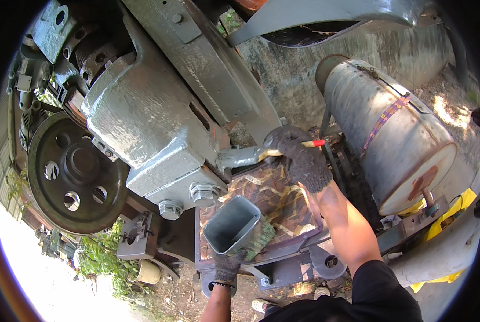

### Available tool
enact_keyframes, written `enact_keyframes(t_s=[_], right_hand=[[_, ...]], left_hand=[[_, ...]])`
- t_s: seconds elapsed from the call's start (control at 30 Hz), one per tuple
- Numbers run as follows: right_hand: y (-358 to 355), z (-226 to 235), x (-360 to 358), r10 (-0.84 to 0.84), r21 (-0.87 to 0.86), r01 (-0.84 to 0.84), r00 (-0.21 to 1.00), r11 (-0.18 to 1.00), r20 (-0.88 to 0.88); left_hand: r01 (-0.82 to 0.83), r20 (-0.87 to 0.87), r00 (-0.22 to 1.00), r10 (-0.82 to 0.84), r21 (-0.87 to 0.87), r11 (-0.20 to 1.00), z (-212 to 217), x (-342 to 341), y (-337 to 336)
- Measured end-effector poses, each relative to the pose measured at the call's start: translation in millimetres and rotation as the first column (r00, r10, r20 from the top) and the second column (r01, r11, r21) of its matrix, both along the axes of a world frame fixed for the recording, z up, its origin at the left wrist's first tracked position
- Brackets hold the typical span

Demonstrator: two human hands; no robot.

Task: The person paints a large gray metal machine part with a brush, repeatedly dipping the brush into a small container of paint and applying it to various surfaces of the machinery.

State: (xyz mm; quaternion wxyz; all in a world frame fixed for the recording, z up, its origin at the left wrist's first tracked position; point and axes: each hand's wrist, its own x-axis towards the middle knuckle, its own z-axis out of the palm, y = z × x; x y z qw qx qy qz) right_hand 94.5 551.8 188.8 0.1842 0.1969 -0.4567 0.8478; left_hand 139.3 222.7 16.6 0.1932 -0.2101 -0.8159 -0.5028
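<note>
My right hand (303, 158), in a dark grey knitted glove, is closed round a paintbrush (313, 143) whose red-tipped handle sticks out to the right. The brush's other end meets a short grey-painted bar (239, 158) on the side of a large machine (143, 115). The bristles themselves are hard to make out. My gloved left hand (227, 266) grips the near side of an open rectangular paint container (260, 239), tilted toward me. Grey paint coats its inner walls. Behind it lies a seat-like pad (283, 198) with a brown camouflage pattern. Two big bolts (203, 194) show at the machine's lower corner.
A dark flywheel (76, 166) with round holes stands at left. On the right lies a rusty metal drum (385, 134) with a purple strap. A concrete wall (283, 80) rises behind. Yellow sheeting (452, 214) and a thick pale pipe (438, 252) are at lower right.
</note>
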Motion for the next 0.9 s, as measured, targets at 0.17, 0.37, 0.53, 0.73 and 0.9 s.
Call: enact_keyframes(t_s=[0.17, 0.37, 0.53, 0.73, 0.9], right_hand=[[-15.5, 3.0, -12.2, 0.106, -0.289, -0.174, 0.966, 0.941, -0.237], [-19.9, -15.2, 6.1, -0.072, 0.055, 0.075, 0.996, 0.996, -0.057], [-21.6, -3.1, -0.1, 0.123, -0.341, -0.240, 0.936, 0.909, -0.331], [-25.7, -15.1, 7.8, 0.166, -0.217, -0.203, 0.970, 0.955, -0.176], [-14.1, -13.5, -13.6, 0.076, -0.238, -0.165, 0.936, 0.957, -0.344]], left_hand=[[-0.034, 0.140, 0.989, 0.043, -0.064, 0.997, 0.8, 3.2, -6.5], [-0.031, 0.120, 0.992, 0.039, -0.072, 0.997, -6.3, -0.4, -10.0], [-0.051, 0.138, 0.989, 0.060, -0.071, 0.996, -5.0, 2.5, -9.3], [-0.035, 0.040, 0.999, 0.036, -0.028, 0.999, -5.5, -1.2, -5.2], [-0.040, 0.120, 0.991, 0.052, -0.097, 0.994, -5.6, -2.0, -9.8]])
